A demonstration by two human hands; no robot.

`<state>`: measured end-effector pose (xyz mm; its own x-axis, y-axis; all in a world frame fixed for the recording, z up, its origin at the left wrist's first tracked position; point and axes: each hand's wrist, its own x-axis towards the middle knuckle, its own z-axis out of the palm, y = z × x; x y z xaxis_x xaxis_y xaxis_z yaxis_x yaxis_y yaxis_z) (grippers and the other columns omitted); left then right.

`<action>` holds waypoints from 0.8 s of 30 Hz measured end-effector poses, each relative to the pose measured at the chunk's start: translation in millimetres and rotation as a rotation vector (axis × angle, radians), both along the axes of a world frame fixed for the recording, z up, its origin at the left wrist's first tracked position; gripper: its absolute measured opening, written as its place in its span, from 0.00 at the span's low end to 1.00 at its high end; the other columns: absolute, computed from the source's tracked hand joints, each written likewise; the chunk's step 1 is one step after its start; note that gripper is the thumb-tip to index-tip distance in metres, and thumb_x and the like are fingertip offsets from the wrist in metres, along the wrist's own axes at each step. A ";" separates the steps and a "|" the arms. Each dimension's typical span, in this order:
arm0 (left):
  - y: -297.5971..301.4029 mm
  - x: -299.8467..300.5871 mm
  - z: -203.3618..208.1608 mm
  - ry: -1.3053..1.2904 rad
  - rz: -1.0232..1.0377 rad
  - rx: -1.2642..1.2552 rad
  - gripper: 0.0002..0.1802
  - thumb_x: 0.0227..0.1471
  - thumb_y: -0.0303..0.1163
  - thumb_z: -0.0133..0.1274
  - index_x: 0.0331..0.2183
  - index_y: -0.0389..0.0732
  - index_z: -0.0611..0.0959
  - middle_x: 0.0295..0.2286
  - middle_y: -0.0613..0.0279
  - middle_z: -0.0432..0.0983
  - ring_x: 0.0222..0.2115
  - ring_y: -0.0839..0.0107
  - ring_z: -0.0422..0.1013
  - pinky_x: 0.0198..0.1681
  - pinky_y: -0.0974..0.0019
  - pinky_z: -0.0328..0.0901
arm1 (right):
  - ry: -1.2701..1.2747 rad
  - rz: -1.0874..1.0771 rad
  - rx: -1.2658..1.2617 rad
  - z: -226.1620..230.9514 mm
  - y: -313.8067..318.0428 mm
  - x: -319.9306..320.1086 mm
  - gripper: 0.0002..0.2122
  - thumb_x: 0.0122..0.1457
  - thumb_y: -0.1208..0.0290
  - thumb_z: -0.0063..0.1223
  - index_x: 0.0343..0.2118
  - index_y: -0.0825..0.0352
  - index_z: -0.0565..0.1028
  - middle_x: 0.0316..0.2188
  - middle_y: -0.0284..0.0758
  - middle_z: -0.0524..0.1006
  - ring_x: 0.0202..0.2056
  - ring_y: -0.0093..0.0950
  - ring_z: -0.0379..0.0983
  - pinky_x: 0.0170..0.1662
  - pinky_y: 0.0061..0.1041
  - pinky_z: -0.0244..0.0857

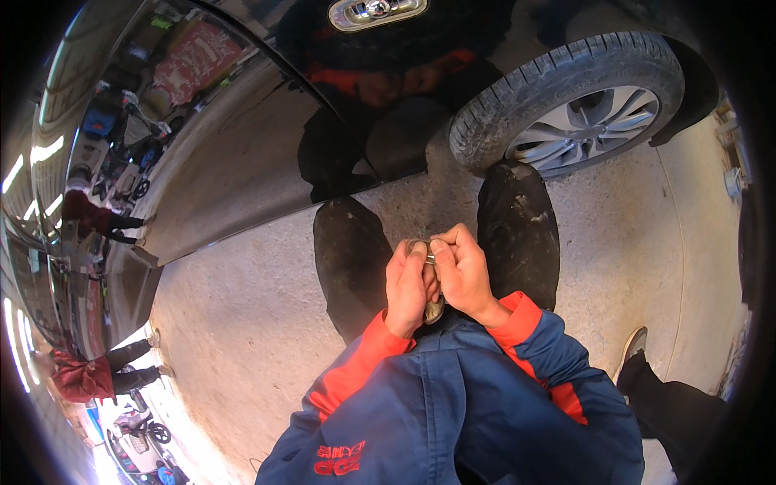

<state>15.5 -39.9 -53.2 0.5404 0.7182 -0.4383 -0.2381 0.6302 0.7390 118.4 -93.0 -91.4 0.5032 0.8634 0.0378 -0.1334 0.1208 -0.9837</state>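
Close together in front of my lap, my left hand (406,283) and my right hand (463,273) are both closed on a small shiny metal piece (430,259). Both thumbs press on its upper end, and my fingers hide most of it, so its kind cannot be made out. Below the fingers a brownish, glossy end (434,310) shows; whether it belongs to the same piece I cannot tell. Ahead is a black car door (404,73) with a chrome door handle (377,11).
A dusty car wheel (586,121) stands just ahead on the right. My bent knees (519,226) flank my hands above the concrete floor (234,323). Another person's leg and shoe (634,347) are at the right. Someone in a red top (85,376) and a scooter (137,440) are far left.
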 end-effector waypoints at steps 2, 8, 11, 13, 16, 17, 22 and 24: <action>0.9 -0.8 -0.8 -0.048 0.003 -0.027 0.11 0.72 0.35 0.42 0.35 0.43 0.70 0.14 0.72 0.59 0.09 0.81 0.51 0.12 0.72 0.53 | 0.044 0.008 -0.042 1.4 -2.0 2.1 0.05 0.70 0.75 0.50 0.38 0.72 0.71 0.22 0.32 0.76 0.24 0.15 0.70 0.26 0.21 0.64; 6.4 -4.6 -2.7 -0.040 -0.005 -0.039 0.11 0.71 0.35 0.43 0.34 0.41 0.70 0.14 0.72 0.59 0.10 0.81 0.53 0.12 0.72 0.54 | -0.021 0.050 0.000 2.4 -0.7 2.9 0.06 0.72 0.72 0.49 0.41 0.70 0.69 0.20 0.25 0.70 0.21 0.10 0.61 0.23 0.17 0.55; 0.4 0.2 -5.2 0.115 0.053 0.129 0.12 0.71 0.35 0.44 0.34 0.40 0.71 0.15 0.72 0.61 0.11 0.82 0.55 0.13 0.73 0.55 | -0.144 -0.011 0.021 2.5 0.1 -1.2 0.07 0.72 0.71 0.49 0.40 0.70 0.69 0.20 0.26 0.71 0.21 0.10 0.62 0.23 0.17 0.56; -2.0 2.4 -6.3 0.191 0.080 0.206 0.11 0.71 0.35 0.44 0.35 0.39 0.71 0.15 0.72 0.62 0.11 0.82 0.55 0.13 0.73 0.55 | -0.172 -0.019 0.027 2.7 -0.1 -2.2 0.07 0.72 0.71 0.49 0.40 0.70 0.69 0.20 0.27 0.72 0.22 0.10 0.63 0.23 0.17 0.57; 1.4 0.7 -6.0 0.172 0.026 0.161 0.11 0.71 0.35 0.46 0.35 0.39 0.72 0.16 0.71 0.64 0.11 0.82 0.56 0.13 0.73 0.56 | -0.187 -0.022 0.016 1.7 -1.3 0.3 0.07 0.72 0.71 0.49 0.40 0.70 0.69 0.20 0.26 0.71 0.22 0.10 0.62 0.23 0.17 0.56; 3.6 -0.7 -5.5 0.155 -0.002 0.087 0.11 0.70 0.35 0.46 0.36 0.39 0.72 0.16 0.71 0.64 0.11 0.82 0.57 0.13 0.73 0.56 | -0.188 -0.018 0.010 0.8 -1.5 1.5 0.07 0.73 0.71 0.49 0.40 0.70 0.69 0.20 0.26 0.71 0.22 0.10 0.61 0.23 0.17 0.55; 7.7 -5.0 -4.6 0.110 -0.039 0.004 0.10 0.69 0.34 0.48 0.36 0.38 0.72 0.15 0.70 0.64 0.10 0.81 0.56 0.13 0.73 0.56 | -0.022 0.017 0.025 -6.3 1.9 0.6 0.06 0.73 0.72 0.48 0.40 0.68 0.68 0.20 0.23 0.69 0.21 0.10 0.59 0.23 0.16 0.53; 4.5 -3.7 -5.8 0.080 -0.015 0.018 0.10 0.70 0.34 0.48 0.36 0.38 0.72 0.15 0.70 0.63 0.10 0.81 0.55 0.13 0.73 0.55 | -0.008 0.017 0.004 -7.4 1.3 0.6 0.05 0.72 0.73 0.48 0.39 0.69 0.69 0.21 0.26 0.71 0.23 0.12 0.63 0.25 0.18 0.57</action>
